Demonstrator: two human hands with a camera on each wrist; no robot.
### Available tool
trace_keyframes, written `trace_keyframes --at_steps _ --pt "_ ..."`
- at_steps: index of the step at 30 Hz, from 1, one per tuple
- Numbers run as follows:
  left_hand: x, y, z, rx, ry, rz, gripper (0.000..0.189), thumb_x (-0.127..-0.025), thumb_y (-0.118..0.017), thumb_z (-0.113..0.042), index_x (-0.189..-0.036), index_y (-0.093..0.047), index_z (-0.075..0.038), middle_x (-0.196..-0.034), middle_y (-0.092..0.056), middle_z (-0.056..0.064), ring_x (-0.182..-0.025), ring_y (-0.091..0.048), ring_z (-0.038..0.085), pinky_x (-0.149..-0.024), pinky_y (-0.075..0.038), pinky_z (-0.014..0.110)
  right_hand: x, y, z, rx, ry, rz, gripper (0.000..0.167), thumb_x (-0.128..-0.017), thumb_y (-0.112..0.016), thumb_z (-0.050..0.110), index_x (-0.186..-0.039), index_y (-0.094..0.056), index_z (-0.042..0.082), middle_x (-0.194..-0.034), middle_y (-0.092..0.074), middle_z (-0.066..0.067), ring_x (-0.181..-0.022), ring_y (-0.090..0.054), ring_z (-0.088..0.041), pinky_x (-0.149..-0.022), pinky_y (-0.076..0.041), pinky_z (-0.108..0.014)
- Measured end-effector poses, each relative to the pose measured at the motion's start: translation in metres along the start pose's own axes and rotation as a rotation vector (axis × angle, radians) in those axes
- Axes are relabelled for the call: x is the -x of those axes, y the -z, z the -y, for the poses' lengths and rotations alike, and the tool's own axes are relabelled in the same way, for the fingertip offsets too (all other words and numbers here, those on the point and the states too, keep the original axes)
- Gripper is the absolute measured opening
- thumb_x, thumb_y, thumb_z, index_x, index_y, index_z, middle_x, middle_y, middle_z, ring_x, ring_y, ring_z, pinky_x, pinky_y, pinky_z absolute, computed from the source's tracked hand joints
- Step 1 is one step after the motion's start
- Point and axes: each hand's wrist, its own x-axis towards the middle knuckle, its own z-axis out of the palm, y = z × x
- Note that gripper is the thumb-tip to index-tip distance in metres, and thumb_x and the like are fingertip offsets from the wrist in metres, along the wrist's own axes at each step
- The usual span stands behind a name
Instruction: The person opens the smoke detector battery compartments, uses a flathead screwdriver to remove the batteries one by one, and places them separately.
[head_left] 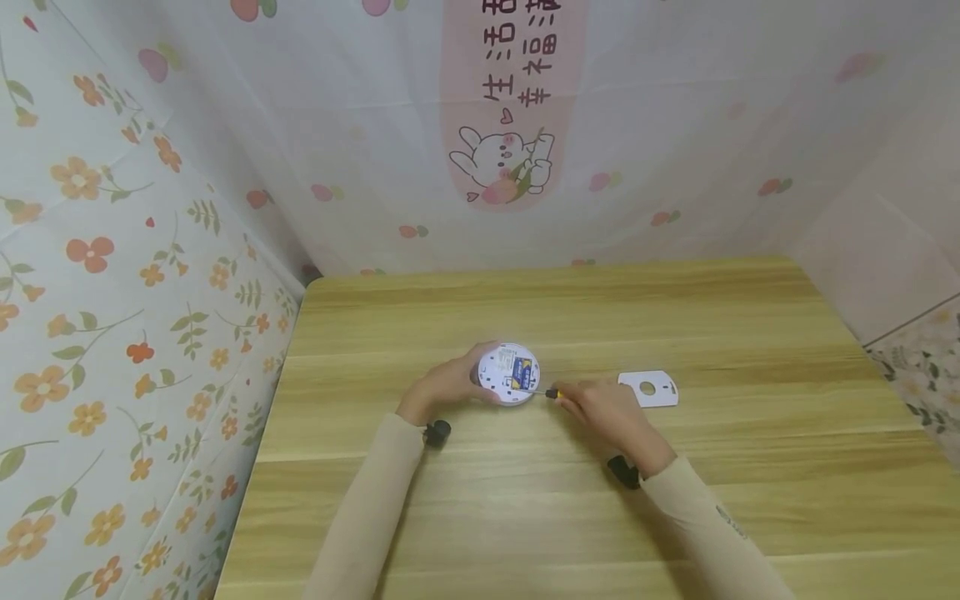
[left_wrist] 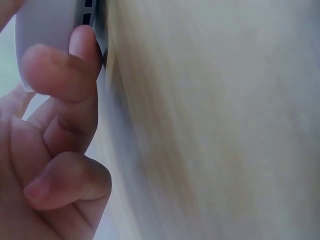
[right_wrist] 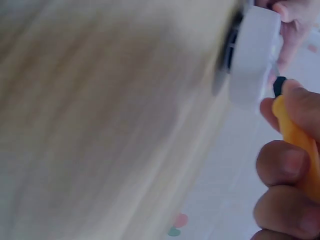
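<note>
A round white smoke alarm (head_left: 495, 367) is tilted over the table with its back face showing. On that face sits a blue and yellow rectangular piece (head_left: 521, 374), battery or label, I cannot tell which. My left hand (head_left: 447, 381) grips the alarm by its left rim; in the left wrist view curled fingers (left_wrist: 65, 80) hold its side wall. My right hand (head_left: 613, 414) holds a screwdriver (right_wrist: 295, 132) with a yellow handle and black collar. Its thin shaft reaches leftward across the alarm's face, the tip by the blue piece's lower edge. Exact tip contact is too small to tell.
A white plate (head_left: 667, 389) with a round hole lies on the wooden table (head_left: 525, 517), right of the right hand. Flowered cloth (head_left: 97, 333) hangs at the left, and a printed curtain (head_left: 360, 167) stands behind the table's far edge. Black wrist straps show on both arms.
</note>
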Motion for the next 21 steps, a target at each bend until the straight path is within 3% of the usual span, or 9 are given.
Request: trace_keyframes --at_steps 10,21 --pt "0.0 -0.001 0.001 0.014 0.028 -0.009 0.099 -0.073 -0.083 -0.04 -0.152 -0.023 -0.038 -0.148 -0.046 0.006 -0.133 -0.046 0.029 -0.109 -0.034 0.053 0.009 -0.013 0.0 -0.005 0.039 -0.141 0.023 -0.09 -0.066 0.029 -0.11 -0.071 0.018 -0.078 -0.071 -0.002 -0.054 -0.054 -0.014 -0.044 -0.038 -0.027" --pt "0.0 0.001 -0.001 0.033 0.01 0.009 0.099 -0.074 -0.082 -0.037 -0.153 -0.022 -0.03 -0.15 -0.043 0.008 -0.135 -0.043 0.03 -0.111 -0.031 0.054 0.013 -0.018 0.0 -0.034 0.018 -0.176 0.025 -0.089 -0.067 0.027 -0.111 -0.072 0.015 -0.09 -0.075 -0.006 -0.07 -0.069 -0.026 -0.049 -0.048 -0.034"
